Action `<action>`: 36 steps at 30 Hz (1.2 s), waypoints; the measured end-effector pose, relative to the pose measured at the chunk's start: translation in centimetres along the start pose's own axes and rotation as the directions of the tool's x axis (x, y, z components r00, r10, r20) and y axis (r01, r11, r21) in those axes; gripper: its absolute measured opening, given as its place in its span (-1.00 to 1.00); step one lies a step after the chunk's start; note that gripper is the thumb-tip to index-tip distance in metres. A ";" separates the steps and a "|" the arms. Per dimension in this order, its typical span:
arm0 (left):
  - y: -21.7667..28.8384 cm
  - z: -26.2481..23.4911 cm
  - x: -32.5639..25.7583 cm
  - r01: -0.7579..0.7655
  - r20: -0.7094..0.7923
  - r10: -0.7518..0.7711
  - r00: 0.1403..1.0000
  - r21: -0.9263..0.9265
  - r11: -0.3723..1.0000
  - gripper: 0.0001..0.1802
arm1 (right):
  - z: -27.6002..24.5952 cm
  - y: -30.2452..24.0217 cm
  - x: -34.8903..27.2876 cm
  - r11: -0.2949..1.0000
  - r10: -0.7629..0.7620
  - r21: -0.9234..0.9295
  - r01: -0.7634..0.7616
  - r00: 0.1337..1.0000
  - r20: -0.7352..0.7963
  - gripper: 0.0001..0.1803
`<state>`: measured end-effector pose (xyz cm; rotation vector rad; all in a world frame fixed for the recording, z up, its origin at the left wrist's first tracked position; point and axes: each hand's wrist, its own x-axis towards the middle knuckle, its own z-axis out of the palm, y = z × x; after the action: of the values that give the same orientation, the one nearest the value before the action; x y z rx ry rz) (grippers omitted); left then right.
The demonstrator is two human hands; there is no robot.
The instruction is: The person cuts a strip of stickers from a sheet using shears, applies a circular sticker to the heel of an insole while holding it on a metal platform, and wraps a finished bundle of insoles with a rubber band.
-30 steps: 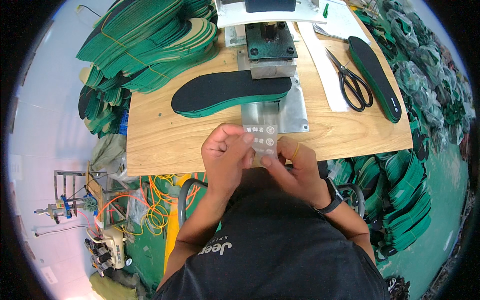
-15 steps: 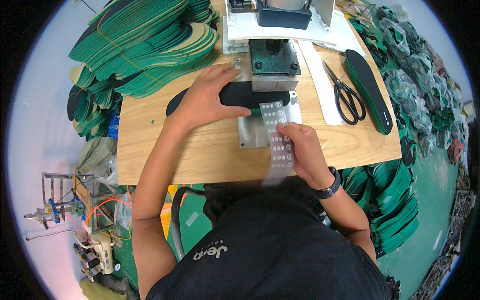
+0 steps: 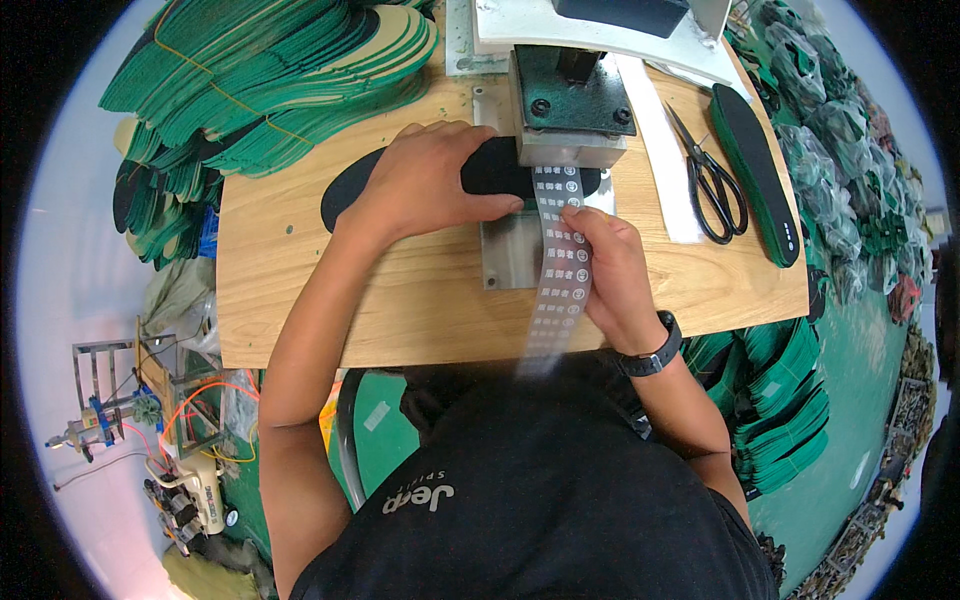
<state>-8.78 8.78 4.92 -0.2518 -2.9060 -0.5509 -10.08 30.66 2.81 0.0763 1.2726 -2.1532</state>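
Observation:
A black insole (image 3: 490,167) with a green underside lies crosswise on the metal base plate (image 3: 508,255) of a heat press. My left hand (image 3: 422,187) grips it near the middle, thumb along the near edge and fingers over the far edge. Between the thumb and fingers of my right hand (image 3: 612,262) is a clear strip of white printed transfers (image 3: 558,275). The strip's far end lies over the right part of the insole, partly hidden beneath the raised press head (image 3: 572,110). Its near end hangs past the table edge, blurred.
Black-handled scissors (image 3: 718,195) and another black-and-green insole (image 3: 757,180) lie at the right, beside a white paper strip (image 3: 660,160). Bundled green insoles (image 3: 270,90) are stacked at the far left of the wooden table (image 3: 400,305). More green bundles (image 3: 785,410) stand below the right edge.
My right hand has carried the strip farther away, so its far end is now under the press head. My left hand stays on the insole. The whole view has shifted slightly.

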 end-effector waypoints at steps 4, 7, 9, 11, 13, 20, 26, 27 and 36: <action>0.2 -0.3 0.3 0.044 0.039 -0.043 0.998 -0.020 0.999 -0.22 | 0.1 -0.2 0.1 1.000 0.003 0.002 -0.003 1.000 0.011 -0.83; -0.1 0.2 0.0 0.016 -0.019 -0.016 1.000 0.014 1.000 -0.23 | 0.2 -0.3 0.2 1.000 -0.002 -0.005 0.002 1.000 -0.001 -0.84; -0.1 0.0 0.1 0.028 0.002 -0.028 1.000 0.001 1.000 -0.23 | 0.2 -0.2 0.3 1.000 -0.009 -0.012 0.009 1.000 -0.019 -0.83; 0.1 -0.3 0.3 0.035 0.029 -0.035 0.999 -0.013 0.999 -0.23 | 0.1 0.0 0.4 1.000 -0.018 -0.021 0.017 0.999 -0.044 -0.83; 0.3 -0.4 0.3 0.039 0.062 -0.038 0.997 -0.027 0.999 -0.24 | -0.3 0.5 0.6 0.999 -0.035 -0.011 0.035 0.999 -0.010 -0.81; -0.1 -0.3 -0.3 -0.082 -0.103 0.064 0.993 -0.180 0.980 -0.38 | 0.1 0.3 0.3 0.999 -0.033 -0.022 0.033 0.999 -0.005 -0.79; -0.2 -0.2 -0.4 -0.132 -0.114 0.110 0.987 -0.209 0.969 -0.52 | 0.0 0.3 0.3 0.995 -0.075 -0.066 0.073 0.997 -0.023 -0.82; -0.2 -0.4 -0.6 -0.119 -0.127 0.091 0.988 -0.233 0.965 -0.54 | 0.0 0.5 0.1 0.986 -0.096 -0.138 0.093 0.995 -0.017 -0.82; 0.0 0.0 -0.5 -0.023 -0.159 -0.021 0.987 -0.272 0.962 -0.83 | -1.6 -0.2 -3.5 0.972 -0.236 -0.058 0.229 0.933 -0.272 -0.80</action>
<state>-8.32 8.68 4.84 -0.2317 -2.6697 -0.9281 -7.78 33.73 3.32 0.2356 1.5343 -2.3909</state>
